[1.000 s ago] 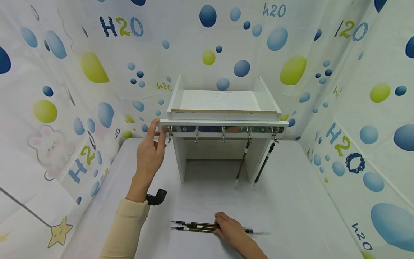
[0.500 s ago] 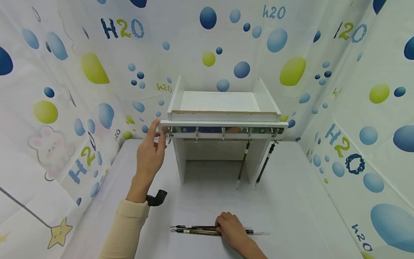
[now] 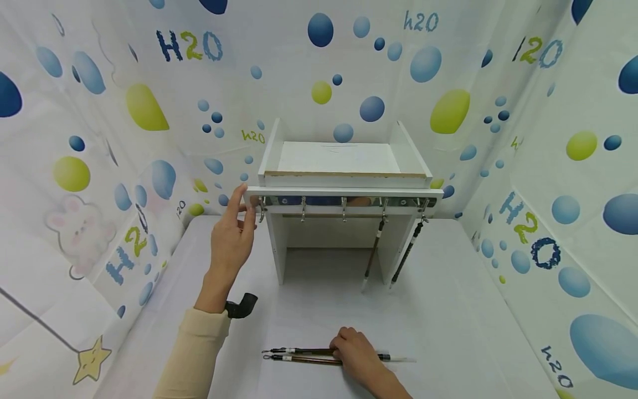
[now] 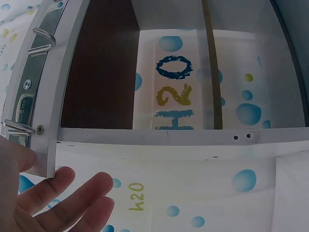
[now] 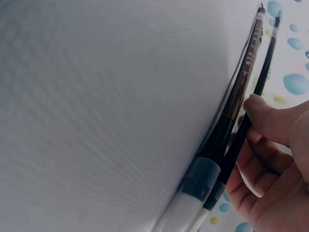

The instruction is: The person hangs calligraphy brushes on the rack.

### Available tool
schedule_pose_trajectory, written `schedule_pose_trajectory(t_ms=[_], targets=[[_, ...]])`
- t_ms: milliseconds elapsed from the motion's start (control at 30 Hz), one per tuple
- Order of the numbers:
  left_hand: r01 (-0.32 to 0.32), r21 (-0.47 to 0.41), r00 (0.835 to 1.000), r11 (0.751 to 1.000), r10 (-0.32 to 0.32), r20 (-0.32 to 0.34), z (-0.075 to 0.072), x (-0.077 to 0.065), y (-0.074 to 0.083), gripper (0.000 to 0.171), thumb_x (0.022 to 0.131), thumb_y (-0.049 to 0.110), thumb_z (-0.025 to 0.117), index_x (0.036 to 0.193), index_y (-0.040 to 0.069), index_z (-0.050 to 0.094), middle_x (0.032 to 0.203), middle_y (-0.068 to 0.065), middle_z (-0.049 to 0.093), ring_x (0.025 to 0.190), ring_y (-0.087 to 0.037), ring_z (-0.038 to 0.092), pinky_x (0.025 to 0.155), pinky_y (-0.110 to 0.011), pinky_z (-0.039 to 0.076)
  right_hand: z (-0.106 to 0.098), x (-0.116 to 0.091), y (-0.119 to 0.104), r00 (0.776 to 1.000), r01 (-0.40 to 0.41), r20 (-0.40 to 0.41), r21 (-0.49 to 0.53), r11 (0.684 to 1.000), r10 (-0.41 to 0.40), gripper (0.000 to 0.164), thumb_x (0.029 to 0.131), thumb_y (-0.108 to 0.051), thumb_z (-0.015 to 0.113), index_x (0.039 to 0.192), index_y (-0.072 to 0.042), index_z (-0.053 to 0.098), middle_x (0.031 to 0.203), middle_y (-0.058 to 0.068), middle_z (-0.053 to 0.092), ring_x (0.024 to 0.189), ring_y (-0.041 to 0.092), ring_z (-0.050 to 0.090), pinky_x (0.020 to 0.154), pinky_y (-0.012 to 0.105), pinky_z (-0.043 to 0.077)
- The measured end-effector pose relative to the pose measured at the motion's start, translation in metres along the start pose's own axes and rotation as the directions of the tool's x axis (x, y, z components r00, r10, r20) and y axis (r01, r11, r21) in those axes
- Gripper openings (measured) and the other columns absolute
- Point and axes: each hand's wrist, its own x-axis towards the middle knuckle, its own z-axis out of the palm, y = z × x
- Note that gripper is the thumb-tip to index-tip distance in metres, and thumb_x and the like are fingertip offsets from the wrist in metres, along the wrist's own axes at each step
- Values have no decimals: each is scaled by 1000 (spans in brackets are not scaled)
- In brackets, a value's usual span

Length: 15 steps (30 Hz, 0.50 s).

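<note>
Brush (image 5: 238, 142) in right-hand grip (image 3: 360, 354), "H2O" (image 3: 192, 46) on patterned sheet (image 3: 279, 33)

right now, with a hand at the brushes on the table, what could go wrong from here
The slim, black-handled brush pinched by the right hand lies close alongside a thicker brown-and-black brush, so lifting it might drag that one along.

The left hand grips one end of the white board with silver metal hooks; a tug there could set the two slender dark hanging brushes swinging.

White table (image 3: 463, 310) under brushes (image 3: 311, 359), shelf unit (image 3: 344, 182)
</note>
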Motion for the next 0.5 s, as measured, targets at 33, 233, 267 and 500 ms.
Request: schedule_pose_trajectory(t_ms=[33, 233, 267, 500], targets=[[-1, 0, 1000, 1000, 1, 0, 0, 0, 0, 49, 106, 26, 49, 153, 26, 39, 118, -19, 70, 69, -29, 73, 52, -29, 44, 0, 0, 0, 1000, -2, -5, -2, 1000, 2, 5, 87, -14, 75, 91, -18, 75, 86, -10, 58, 80, 5, 52, 68, 21, 42], [-2, 0, 1000, 1000, 2, -1, 0, 0, -1, 48, 106, 26, 49, 153, 26, 39, 118, -20, 70, 69, -30, 73, 51, -29, 44, -6, 1, 1, 996, 5, -87, -40, 999, -9, 7, 88, -12, 75, 90, -18, 74, 86, -10, 59, 80, 6, 55, 68, 21, 45], [-3, 1, 1000, 1000, 3, -2, 0, 0, -1, 48, 106, 26, 49, 153, 25, 39, 118, -20, 70, 69, -30, 72, 51, -29, 44, -8, 2, 1, 995, 7, -102, -45, 999, -12, 7, 87, -12, 75, 90, -18, 74, 86, -10, 59, 81, 7, 55, 67, 21, 45], [-9, 1, 1000, 1000, 9, 0, 1, 0, -2, 50, 106, 26, 49, 154, 27, 37, 117, -20, 70, 69, -30, 73, 52, -30, 45, -22, 3, 5, 981, -18, -196, -36, 999, 11, 11, 86, -10, 77, 92, -16, 71, 88, -8, 61, 82, 8, 58, 69, 25, 48]])
